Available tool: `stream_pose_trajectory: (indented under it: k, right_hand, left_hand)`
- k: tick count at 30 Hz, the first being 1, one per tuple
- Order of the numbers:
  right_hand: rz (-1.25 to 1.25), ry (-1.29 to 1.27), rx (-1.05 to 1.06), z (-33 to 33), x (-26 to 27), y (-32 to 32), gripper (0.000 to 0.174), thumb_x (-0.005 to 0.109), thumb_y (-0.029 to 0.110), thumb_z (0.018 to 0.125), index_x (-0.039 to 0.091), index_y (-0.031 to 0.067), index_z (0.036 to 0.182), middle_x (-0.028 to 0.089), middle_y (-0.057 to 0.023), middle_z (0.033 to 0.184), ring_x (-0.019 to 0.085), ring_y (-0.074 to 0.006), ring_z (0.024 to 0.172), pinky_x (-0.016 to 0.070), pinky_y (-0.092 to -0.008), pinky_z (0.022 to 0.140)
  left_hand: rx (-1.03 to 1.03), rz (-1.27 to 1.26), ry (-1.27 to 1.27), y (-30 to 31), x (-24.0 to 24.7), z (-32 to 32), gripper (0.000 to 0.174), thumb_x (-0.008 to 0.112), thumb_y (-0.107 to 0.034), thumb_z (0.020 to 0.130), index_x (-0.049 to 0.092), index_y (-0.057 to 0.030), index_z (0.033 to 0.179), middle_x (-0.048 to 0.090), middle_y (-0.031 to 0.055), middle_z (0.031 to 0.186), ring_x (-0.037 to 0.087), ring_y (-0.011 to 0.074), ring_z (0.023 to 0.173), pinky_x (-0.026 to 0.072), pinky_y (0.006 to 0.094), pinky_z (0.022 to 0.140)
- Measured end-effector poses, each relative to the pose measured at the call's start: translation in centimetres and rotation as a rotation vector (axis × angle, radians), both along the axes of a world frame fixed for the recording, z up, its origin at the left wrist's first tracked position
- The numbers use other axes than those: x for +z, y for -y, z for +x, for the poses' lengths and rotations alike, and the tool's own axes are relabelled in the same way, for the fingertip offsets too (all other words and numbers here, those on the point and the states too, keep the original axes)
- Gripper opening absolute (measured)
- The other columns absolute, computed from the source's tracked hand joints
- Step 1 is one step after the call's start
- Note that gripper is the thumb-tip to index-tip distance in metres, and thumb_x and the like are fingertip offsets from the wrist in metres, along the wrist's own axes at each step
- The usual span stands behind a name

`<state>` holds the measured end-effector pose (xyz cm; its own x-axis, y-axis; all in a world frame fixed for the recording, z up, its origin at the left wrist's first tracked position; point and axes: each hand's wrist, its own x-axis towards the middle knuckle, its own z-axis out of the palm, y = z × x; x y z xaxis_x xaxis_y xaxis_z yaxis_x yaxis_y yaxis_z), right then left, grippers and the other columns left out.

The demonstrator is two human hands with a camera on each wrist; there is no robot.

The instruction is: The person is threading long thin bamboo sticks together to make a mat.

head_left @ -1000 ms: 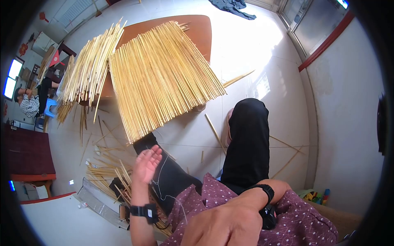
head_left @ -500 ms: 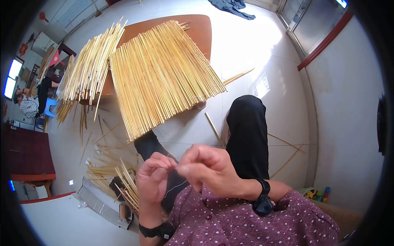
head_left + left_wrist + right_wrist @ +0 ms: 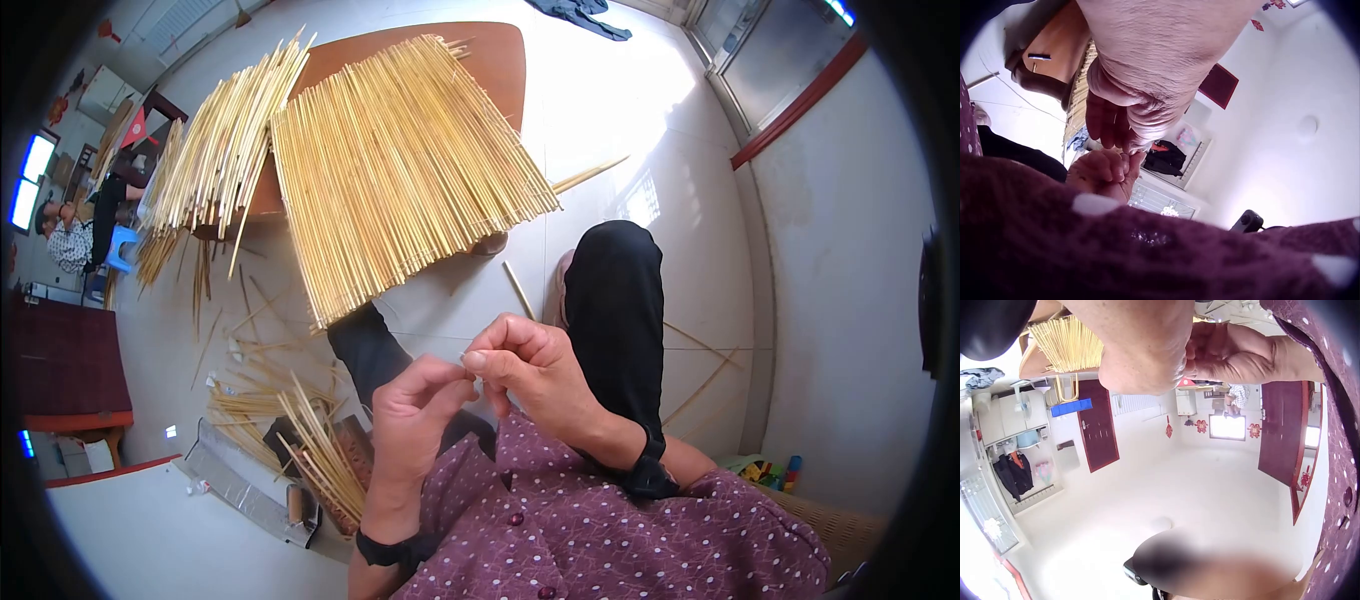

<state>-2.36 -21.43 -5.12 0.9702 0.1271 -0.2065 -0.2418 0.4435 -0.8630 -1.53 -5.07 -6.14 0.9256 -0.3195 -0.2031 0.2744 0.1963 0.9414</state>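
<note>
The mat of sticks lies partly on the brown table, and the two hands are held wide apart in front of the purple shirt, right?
Not quite: the head view shows the left hand and right hand close together, not wide apart, in front of the purple shirt. The mat does lie partly on the brown table.

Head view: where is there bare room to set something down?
Bare: the tabletop between the mat and the table's right edge; the floor between that edge and the right wall. Crowded: the table's left, under loose sticks, and the lower-left floor, strewn with scattered sticks.
</note>
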Motion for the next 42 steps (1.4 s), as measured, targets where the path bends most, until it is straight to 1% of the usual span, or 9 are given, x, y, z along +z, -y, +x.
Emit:
stream_pose_trajectory:
  k: [7,10,12,21,24,30,34,36,42]
  right_hand:
    - [-0.064,0.037,0.037,0.3,-0.3,0.1,0.013,0.058,0.014,0.093,0.058,0.0027,0.087,0.054,0.0017,0.063,0.046,-0.0034,0.048,0.0356,-0.0184,0.044]
    - [-0.061,-0.040,0.147,0.4,-0.4,0.1,0.014,0.058,0.015,0.093,0.057,0.0033,0.086,0.053,0.0021,0.063,0.046,-0.0037,0.048,0.0336,-0.0186,0.044]
    - [-0.023,-0.048,0.191,0.3,-0.4,-0.3,0.014,0.058,0.015,0.093,0.057,0.0041,0.085,0.052,0.0024,0.064,0.046,-0.0038,0.049,0.0334,-0.0185,0.044]
    - [0.287,-0.260,0.173,0.5,-0.6,-1.2,0.009,0.058,0.010,0.091,0.055,0.0048,0.084,0.043,0.0036,0.061,0.042,-0.0059,0.047,0.0329,-0.0205,0.043]
    - [0.298,-0.276,0.150,0.6,-0.8,-1.8,0.009,0.056,0.009,0.092,0.054,0.0053,0.084,0.036,0.0047,0.057,0.035,-0.0071,0.043,0.0294,-0.0227,0.040]
    - [0.313,-0.274,0.135,0.6,-0.7,-1.6,0.010,0.056,0.010,0.092,0.055,0.0054,0.083,0.036,0.0050,0.057,0.034,-0.0064,0.044,0.0285,-0.0218,0.042]
    - [0.364,-0.239,0.191,0.7,-0.9,-1.4,0.007,0.057,0.009,0.092,0.056,0.0055,0.086,0.042,0.0035,0.060,0.037,-0.0062,0.046,0.0287,-0.0211,0.043]
    - [0.282,-0.301,0.210,0.7,-0.5,-1.5,0.009,0.060,0.012,0.091,0.056,0.0056,0.085,0.044,0.0029,0.061,0.040,-0.0065,0.047,0.0299,-0.0208,0.043]
    - [0.357,-0.250,0.234,0.4,-0.9,-2.2,0.013,0.062,0.017,0.090,0.058,0.0052,0.085,0.051,0.0019,0.063,0.044,-0.0062,0.047,0.0322,-0.0200,0.041]
  left_hand:
    - [-0.007,-0.012,-0.072,0.1,0.3,0.2,0.010,0.065,0.002,0.085,0.066,0.0022,0.095,0.065,0.0030,0.089,0.061,0.0102,0.083,0.0481,0.0228,0.077]
    - [0.114,-0.170,-0.084,0.5,0.7,0.5,0.010,0.066,0.001,0.084,0.066,0.0021,0.095,0.064,0.0035,0.092,0.061,0.0117,0.088,0.0477,0.0239,0.080]
    - [0.096,-0.222,0.074,0.1,-0.1,0.8,0.011,0.068,0.000,0.084,0.066,0.0018,0.094,0.062,0.0038,0.094,0.060,0.0125,0.090,0.0470,0.0243,0.082]
    - [0.103,0.212,0.515,-0.8,-0.5,1.2,0.014,0.064,-0.012,0.091,0.056,-0.0015,0.088,0.051,0.0020,0.085,0.046,0.0097,0.073,0.0391,0.0214,0.068]
    - [0.162,0.135,0.344,-0.5,-0.3,0.8,0.016,0.062,-0.014,0.092,0.055,-0.0005,0.087,0.053,0.0016,0.083,0.052,0.0082,0.077,0.0424,0.0211,0.070]
    - [0.166,-0.239,0.176,-1.0,-0.9,1.0,0.017,0.062,-0.018,0.092,0.058,-0.0023,0.096,0.053,0.0025,0.087,0.053,0.0107,0.080,0.0433,0.0227,0.071]
    - [0.085,-0.093,0.226,-1.2,-1.1,0.8,0.016,0.065,-0.015,0.090,0.060,-0.0012,0.095,0.054,0.0034,0.085,0.052,0.0113,0.079,0.0423,0.0233,0.069]
    - [0.094,0.041,0.335,-2.5,-2.3,0.9,0.013,0.068,-0.002,0.083,0.061,0.0008,0.094,0.056,0.0031,0.085,0.053,0.0087,0.080,0.0425,0.0209,0.073]
    - [0.150,0.101,0.365,-1.7,-0.6,0.7,0.015,0.062,-0.012,0.090,0.054,-0.0022,0.081,0.049,0.0021,0.079,0.045,0.0096,0.072,0.0370,0.0233,0.067]
